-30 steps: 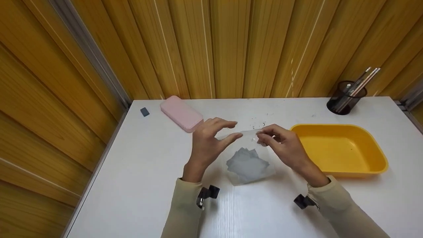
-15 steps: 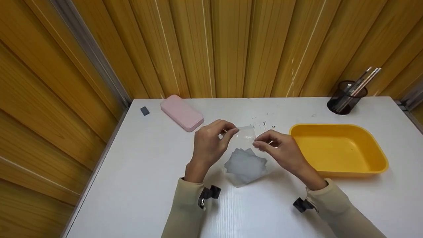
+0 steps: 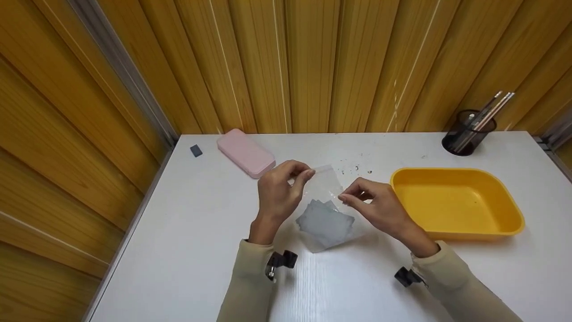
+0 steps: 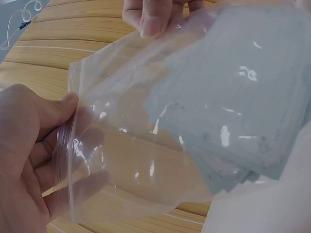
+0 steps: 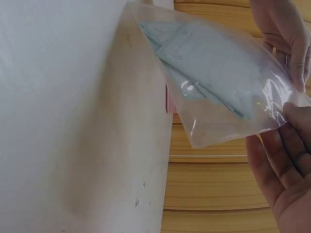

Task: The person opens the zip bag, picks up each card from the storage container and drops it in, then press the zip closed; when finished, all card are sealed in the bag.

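Observation:
A clear zip-lock bag (image 3: 324, 181) hangs between my hands, holding a stack of pale grey-blue sheets (image 3: 325, 222) fanned unevenly. My left hand (image 3: 280, 190) pinches the bag at its zip end; in the left wrist view the thumb (image 4: 65, 108) lies on the zip strip with the other fingers behind the plastic. My right hand (image 3: 375, 203) pinches the bag's side edge, lower and to the right. In the right wrist view, the right thumb (image 5: 297, 116) presses the plastic against the fingers, and the sheets lie toward the bag's far end.
A yellow tray (image 3: 456, 201) stands right of my right hand. Behind the hands on the white table (image 3: 201, 250) lie a pink case (image 3: 246, 153) and a small dark block (image 3: 195, 150). A black mesh cup (image 3: 467, 134) with pencils stands back right, before a wood-panelled wall (image 3: 308, 67).
My left hand's thumb and fingers, apart a second ago, have closed on the bag's zip end. My right hand has slid down the edge. The bag has shifted slightly left.

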### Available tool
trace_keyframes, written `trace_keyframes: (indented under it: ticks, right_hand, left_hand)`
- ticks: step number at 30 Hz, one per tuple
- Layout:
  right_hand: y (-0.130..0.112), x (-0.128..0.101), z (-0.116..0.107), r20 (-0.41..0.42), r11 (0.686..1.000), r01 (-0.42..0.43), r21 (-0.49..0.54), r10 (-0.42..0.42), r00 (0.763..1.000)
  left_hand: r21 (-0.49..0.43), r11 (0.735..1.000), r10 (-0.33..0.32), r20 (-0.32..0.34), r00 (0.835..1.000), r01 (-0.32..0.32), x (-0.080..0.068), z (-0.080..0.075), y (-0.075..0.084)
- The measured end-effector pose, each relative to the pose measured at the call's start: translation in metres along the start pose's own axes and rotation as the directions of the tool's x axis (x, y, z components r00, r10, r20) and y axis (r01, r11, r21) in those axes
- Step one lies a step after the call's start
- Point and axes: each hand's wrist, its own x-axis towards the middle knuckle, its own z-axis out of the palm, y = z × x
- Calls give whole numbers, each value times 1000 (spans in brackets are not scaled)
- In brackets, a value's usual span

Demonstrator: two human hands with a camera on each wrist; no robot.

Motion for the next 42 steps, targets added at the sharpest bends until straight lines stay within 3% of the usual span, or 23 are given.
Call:
trace_keyframes:
  ticks: [5, 9, 11, 16, 20, 25, 28, 32, 37, 42]
  right_hand:
    - [1, -2, 0, -22, 999, -28, 42, 29, 999]
    - [2, -4, -2, -75, 995, -80, 67, 85, 994]
    - [2, -5, -2, -111, 991, -111, 78, 119, 987]
    - [2, -5, -2, -196, 975, -185, 127, 207, 959]
    - [3, -4, 0, -218, 954, -228, 196, 269, 938]
    - [4, -2, 7, -235, 903, -295, 312, 374, 897]
    - [5, -2, 11, -235, 876, -347, 335, 435, 869]
    - [8, -1, 16, -206, 846, -421, 329, 499, 842]
    - [15, 0, 21, -136, 823, -475, 312, 534, 834]
    - [28, -3, 27, -87, 820, -517, 244, 550, 831]
  left_hand:
    - [-71, 996, -42, 32, 999, 44, 1, -2, -3]
    - [-166, 974, -135, 106, 985, 152, 1, -6, -11]
    - [-210, 950, -201, 156, 967, 231, 1, -9, -17]
    - [-271, 870, -346, 256, 902, 411, -4, -14, -30]
    - [-337, 803, -399, 310, 863, 492, -8, -10, -39]
    - [-405, 711, -452, 363, 815, 575, -12, -2, -45]
    - [-426, 669, -487, 369, 792, 609, -16, 3, -46]
    - [-459, 642, -520, 328, 789, 614, -23, 8, -50]
    - [-477, 622, -572, 265, 776, 621, -29, 14, -58]
    - [-453, 602, -611, 268, 745, 657, -31, 19, -69]
